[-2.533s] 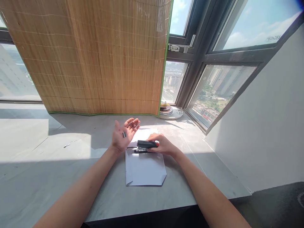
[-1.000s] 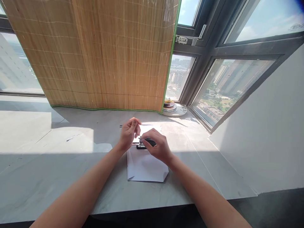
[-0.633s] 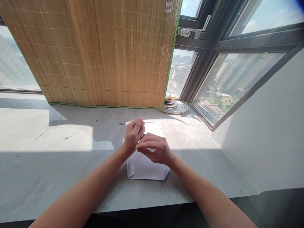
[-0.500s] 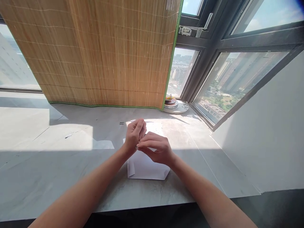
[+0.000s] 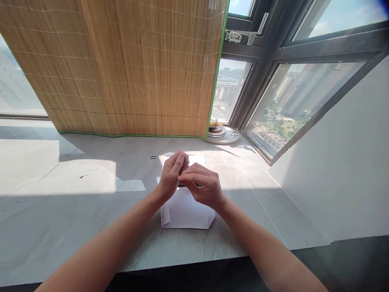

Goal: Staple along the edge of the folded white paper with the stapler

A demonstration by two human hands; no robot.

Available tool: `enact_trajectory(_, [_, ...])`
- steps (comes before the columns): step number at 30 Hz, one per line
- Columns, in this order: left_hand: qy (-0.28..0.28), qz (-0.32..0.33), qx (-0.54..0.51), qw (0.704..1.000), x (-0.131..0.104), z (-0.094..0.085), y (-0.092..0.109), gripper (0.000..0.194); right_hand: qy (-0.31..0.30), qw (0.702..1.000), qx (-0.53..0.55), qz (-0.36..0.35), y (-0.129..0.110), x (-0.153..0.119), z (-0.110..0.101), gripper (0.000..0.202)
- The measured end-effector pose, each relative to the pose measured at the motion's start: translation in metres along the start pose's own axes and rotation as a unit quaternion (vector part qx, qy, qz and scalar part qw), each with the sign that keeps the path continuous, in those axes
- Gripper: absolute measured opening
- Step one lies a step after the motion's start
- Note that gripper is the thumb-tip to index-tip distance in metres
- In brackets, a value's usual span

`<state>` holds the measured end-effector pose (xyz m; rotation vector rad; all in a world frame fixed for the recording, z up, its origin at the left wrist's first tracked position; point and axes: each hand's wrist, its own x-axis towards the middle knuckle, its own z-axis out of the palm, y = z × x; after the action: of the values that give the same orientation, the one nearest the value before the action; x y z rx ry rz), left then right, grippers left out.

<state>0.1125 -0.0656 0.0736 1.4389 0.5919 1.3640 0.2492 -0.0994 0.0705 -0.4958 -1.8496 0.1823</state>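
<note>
Over a white sheet of paper (image 5: 187, 211) on the pale marbled ledge (image 5: 91, 227), my two hands meet. My left hand (image 5: 173, 172) is curled closed, its thumb resting along the bent fingers; what it holds is hidden. The fingers of my right hand (image 5: 202, 182) are pinched against the base of my left palm, and something tiny there is too small to name. A dark bit shows beneath the right fingers. The paper has folded edges at its lower left and its lower right corner is slanted.
A bamboo blind (image 5: 130, 73) with green edging hangs down to the ledge behind. Stacked plates (image 5: 221, 136) stand in the window corner. Small silvery scraps (image 5: 84, 175) lie at the left. A white wall (image 5: 337, 162) rises on the right.
The view has shifted slightly. The right fingers have moved up a little against the left hand, and a dark bit now shows beneath them.
</note>
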Motion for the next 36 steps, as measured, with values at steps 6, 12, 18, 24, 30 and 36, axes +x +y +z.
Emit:
enact_trajectory(6, [0.001,-0.001,0.005,1.000,0.0002,-0.0001,-0.0012,0.045,0.001,0.999,0.036,0.020,-0.0005,0.0024,-0.0021,0.016])
enact_trajectory(12, [-0.001,-0.019,-0.019,1.000,0.0000,0.0000,-0.0012,0.047,-0.028,0.997,0.069,-0.004,-0.0009,0.0020,-0.0008,0.016])
enact_trajectory(18, [0.003,-0.021,-0.029,0.999,0.0011,0.0007,-0.0009,0.048,-0.052,0.997,0.060,-0.011,0.0005,0.0003,-0.0012,0.017])
enact_trajectory(24, [0.010,-0.011,-0.016,1.000,0.0022,0.0006,-0.0038,0.049,-0.072,0.994,0.070,-0.035,0.0039,-0.0049,0.0021,0.018])
enact_trajectory(30, [0.020,-0.012,-0.011,1.000,0.0036,0.0023,-0.0010,0.049,-0.061,0.998,0.019,-0.026,0.0015,-0.0037,0.0009,0.010])
enact_trajectory(36, [0.013,-0.026,0.000,1.000,0.0021,0.0019,-0.0023,0.046,-0.043,0.999,0.022,-0.011,0.0020,-0.0005,-0.0023,0.011])
